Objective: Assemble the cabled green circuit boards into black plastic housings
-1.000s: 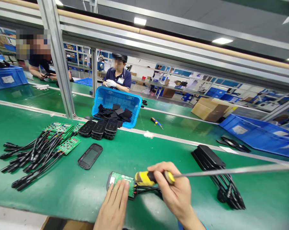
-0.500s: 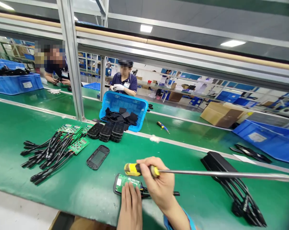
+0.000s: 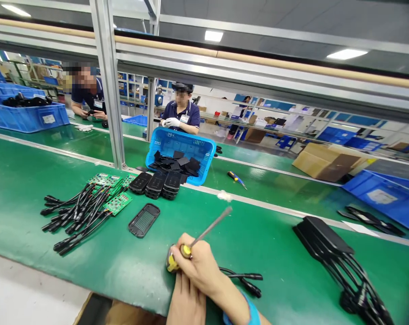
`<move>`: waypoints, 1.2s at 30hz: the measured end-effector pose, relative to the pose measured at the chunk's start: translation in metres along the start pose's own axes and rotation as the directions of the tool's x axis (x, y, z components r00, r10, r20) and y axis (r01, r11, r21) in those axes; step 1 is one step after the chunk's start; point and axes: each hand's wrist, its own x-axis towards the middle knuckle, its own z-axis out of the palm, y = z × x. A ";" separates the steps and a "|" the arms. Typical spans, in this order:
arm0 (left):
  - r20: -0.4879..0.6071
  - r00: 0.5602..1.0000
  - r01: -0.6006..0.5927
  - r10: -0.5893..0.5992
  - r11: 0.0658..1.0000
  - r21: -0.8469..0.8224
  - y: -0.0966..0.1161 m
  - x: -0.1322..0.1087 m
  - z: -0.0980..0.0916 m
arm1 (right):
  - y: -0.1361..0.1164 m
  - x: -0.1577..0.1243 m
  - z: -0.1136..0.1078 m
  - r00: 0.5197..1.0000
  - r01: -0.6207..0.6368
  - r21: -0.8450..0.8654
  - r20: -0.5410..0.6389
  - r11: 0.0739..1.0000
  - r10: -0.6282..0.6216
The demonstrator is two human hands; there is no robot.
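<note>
Screwdriver (image 3: 190, 243) gripped in our right hand (image 3: 199, 271) close to the table (image 3: 129, 266) near edge, shaft angled up and away. Left hand (image 3: 185, 304) lies flat beneath it; grip unclear. Bare green surface spreads ahead; black cover (image 3: 143, 220) left, cables (image 3: 243, 280) just right.

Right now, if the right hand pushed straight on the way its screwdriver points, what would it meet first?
Probably the white scrap just past the tip of the screwdriver in the right hand; depth is unclear.
</note>
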 end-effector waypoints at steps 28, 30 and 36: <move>0.574 0.754 0.441 -0.320 -0.402 -0.803 -0.107 0.057 -0.068 | 0.031 -0.089 -0.031 0.992 -0.076 -0.402 0.064 0.913 0.111; 0.674 0.635 0.334 -0.377 -0.653 -0.679 -0.089 0.057 -0.073 | 0.020 -0.093 -0.018 0.999 -0.027 -0.374 0.017 0.927 0.036; 0.735 0.519 0.157 -0.437 -0.796 -0.584 -0.057 0.064 -0.090 | -0.007 -0.103 0.023 0.983 -0.061 -0.162 -0.180 0.985 0.031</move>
